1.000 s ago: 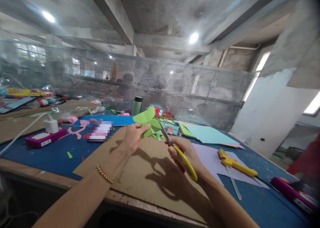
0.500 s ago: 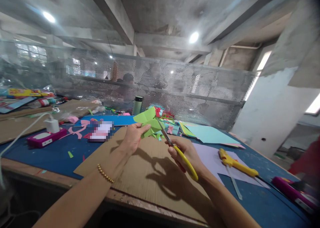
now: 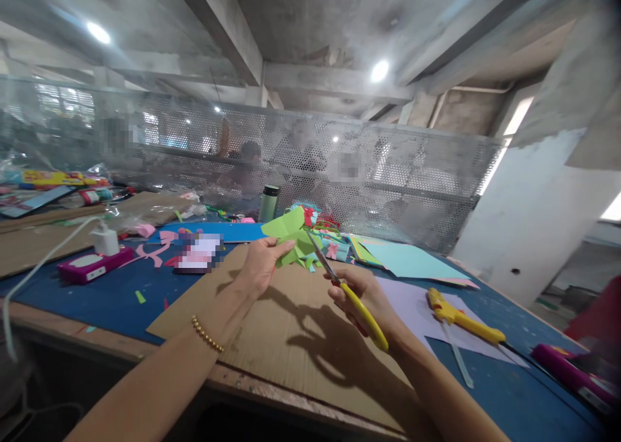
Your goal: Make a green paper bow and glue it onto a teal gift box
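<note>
My left hand (image 3: 262, 259) pinches a piece of folded light-green paper (image 3: 286, 227) between thumb and fingers, above a brown cardboard sheet (image 3: 272, 338). In my right hand (image 3: 361, 293) is a pair of scissors (image 3: 359, 307) with yellow and red handles, its fingers wrapped through and around them. The metal blades point up and left, their tips at the right edge of the green paper. Whether the blades are parted is hard to make out. Green scraps (image 3: 310, 263) lie just behind the paper.
A yellow glue gun (image 3: 463, 322) rests on lilac paper (image 3: 402, 306) at right. Pale-blue sheets (image 3: 407, 261) lie behind it. Left are a phone (image 3: 198, 254) and a purple power strip (image 3: 94, 265) with a white charger. A green flask (image 3: 268, 204) stands before a perforated metal screen (image 3: 412, 176).
The whole view has shifted slightly, so things sit a little farther right. Both hands keep nearly the same hold on the paper and scissors.
</note>
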Motion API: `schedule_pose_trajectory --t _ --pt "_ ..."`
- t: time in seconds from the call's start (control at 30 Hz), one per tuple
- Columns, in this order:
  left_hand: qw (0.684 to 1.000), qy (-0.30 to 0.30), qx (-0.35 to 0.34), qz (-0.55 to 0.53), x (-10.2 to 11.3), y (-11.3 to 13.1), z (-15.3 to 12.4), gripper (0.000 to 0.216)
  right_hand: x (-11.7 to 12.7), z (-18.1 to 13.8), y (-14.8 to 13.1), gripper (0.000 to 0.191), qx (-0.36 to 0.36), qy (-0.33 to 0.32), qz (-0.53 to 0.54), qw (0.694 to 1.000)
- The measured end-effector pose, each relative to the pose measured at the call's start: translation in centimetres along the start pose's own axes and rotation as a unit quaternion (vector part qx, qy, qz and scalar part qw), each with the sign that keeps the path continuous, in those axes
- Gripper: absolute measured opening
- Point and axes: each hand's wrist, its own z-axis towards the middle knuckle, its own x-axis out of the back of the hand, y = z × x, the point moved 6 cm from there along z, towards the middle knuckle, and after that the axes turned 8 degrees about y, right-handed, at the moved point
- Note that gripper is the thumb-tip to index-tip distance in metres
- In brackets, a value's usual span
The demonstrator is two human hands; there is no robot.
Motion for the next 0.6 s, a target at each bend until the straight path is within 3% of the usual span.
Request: schedule_pose_trajectory --t 0.3,0.47,0.6 --pt "1.000 -0.007 0.013 0.022 -0.1 0.3 -0.1 0.043 1.3 0.2 -0.5 0.051 0.021 0.021 -0.057 0.998" --pt "0.999 -0.012 0.021 0.024 -0.5 1.1 -0.7 0.040 1.9 0.5 -1.8 0.051 0.067 0.007 -0.073 0.995" --pt "0.999 -0.023 0.020 0.033 -0.9 1.3 -0.8 0.040 2.2 0.4 -2.4 0.049 0.059 -0.024 -0.057 0.996"
